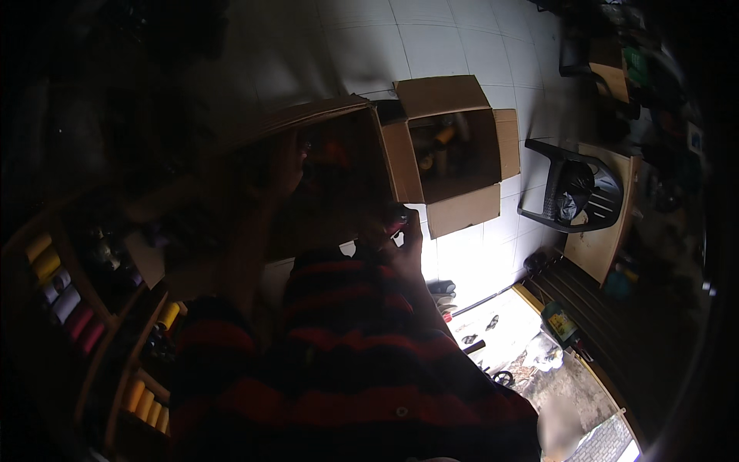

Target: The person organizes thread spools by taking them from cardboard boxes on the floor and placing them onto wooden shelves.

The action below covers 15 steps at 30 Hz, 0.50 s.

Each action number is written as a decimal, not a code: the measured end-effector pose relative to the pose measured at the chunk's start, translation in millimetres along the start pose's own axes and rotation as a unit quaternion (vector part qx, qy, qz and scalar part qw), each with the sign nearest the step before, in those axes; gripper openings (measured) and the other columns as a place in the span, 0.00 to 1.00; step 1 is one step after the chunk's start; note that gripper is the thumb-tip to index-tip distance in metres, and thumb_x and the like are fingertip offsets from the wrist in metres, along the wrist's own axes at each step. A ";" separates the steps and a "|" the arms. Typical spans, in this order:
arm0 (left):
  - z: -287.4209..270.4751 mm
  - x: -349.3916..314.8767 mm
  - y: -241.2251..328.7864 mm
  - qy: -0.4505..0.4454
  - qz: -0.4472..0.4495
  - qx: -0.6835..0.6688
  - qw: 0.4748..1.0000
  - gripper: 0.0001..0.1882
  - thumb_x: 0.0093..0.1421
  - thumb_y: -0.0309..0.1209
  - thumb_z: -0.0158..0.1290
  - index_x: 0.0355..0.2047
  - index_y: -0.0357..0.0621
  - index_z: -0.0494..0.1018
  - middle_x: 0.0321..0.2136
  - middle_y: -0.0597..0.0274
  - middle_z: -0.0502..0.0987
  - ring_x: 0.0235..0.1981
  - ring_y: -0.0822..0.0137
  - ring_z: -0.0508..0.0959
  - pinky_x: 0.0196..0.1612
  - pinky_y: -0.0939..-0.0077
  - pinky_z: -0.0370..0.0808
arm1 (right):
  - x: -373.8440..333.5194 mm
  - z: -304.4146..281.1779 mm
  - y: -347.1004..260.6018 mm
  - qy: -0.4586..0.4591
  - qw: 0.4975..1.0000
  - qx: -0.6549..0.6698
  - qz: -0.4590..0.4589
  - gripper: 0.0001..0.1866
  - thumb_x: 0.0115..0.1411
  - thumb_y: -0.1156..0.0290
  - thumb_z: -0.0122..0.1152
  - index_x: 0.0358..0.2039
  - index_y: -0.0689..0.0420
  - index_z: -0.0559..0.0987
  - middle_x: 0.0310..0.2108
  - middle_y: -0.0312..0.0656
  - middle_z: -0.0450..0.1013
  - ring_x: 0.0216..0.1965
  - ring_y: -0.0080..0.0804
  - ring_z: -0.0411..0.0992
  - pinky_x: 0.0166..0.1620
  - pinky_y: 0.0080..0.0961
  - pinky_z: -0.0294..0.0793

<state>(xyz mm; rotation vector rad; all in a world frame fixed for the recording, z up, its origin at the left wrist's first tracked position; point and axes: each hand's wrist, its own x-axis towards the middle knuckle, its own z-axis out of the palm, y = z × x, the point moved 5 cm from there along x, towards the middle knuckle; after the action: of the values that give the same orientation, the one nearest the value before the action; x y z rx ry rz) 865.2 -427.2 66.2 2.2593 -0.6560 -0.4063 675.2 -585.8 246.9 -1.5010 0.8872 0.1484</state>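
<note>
Well off to the left of both hands, yellow, lilac and magenta spools point(67, 304) on a shelf point(91, 288). Next, the left hand point(289, 165), inside the left part of the large cardboard box point(331, 109); too dark to tell whether wide, narrow or holding anything. Just right of those fingers, dim orange-red shapes point(336, 150) in the same box, nearer the left hand than the right. Farther right and closer to the body, the right hand point(404, 250), closed around a small dark reddish thing point(396, 223) by the box's near right corner. Held at the fingertips, on the far side of the palm; long axis impossible to read in this shade. Ahead of the right hand and slightly rightward, the smaller open box point(444, 94) on the tiled floor point(431, 38), near flap point(463, 212) just beside the fingers in this view. Clearly nearer to the right hand; well apart from the left, with the larger box's side wall between. Well to the right, a dark chair point(606, 202) bearing a black bag point(576, 185).
</note>
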 end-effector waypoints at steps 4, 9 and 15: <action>-58.3 -20.5 61.8 0.112 -0.018 -0.074 0.991 0.28 0.66 0.40 0.45 0.61 0.37 0.57 0.57 0.44 0.65 0.59 0.50 0.65 0.61 0.62 0.60 | 10.6 -29.4 39.3 -0.044 0.974 0.199 -0.096 0.27 0.58 0.65 0.55 0.56 0.60 0.61 0.46 0.45 0.67 0.45 0.33 0.71 0.43 0.32 0.75; -56.7 -99.9 17.7 0.194 -0.228 -0.489 0.819 0.23 0.69 0.44 0.37 0.57 0.43 0.63 0.55 0.55 0.66 0.55 0.61 0.68 0.60 0.67 0.63 | 24.8 -10.6 20.2 -0.239 0.843 0.478 -0.063 0.27 0.57 0.61 0.53 0.56 0.55 0.63 0.43 0.42 0.67 0.42 0.35 0.71 0.43 0.30 0.74; -56.5 -117.9 145.0 0.154 -0.235 -0.773 0.569 0.27 0.64 0.55 0.42 0.51 0.46 0.67 0.43 0.57 0.73 0.44 0.62 0.75 0.46 0.63 0.76 | 26.5 -36.3 2.0 -0.316 0.881 0.352 -0.016 0.28 0.64 0.46 0.47 0.55 0.54 0.67 0.43 0.38 0.71 0.43 0.29 0.73 0.44 0.27 0.74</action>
<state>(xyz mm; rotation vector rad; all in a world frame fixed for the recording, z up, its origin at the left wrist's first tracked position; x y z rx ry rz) 746.7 -415.2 220.9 0.6235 0.4985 -0.4958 677.3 -629.4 236.0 -0.6983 0.3133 0.2422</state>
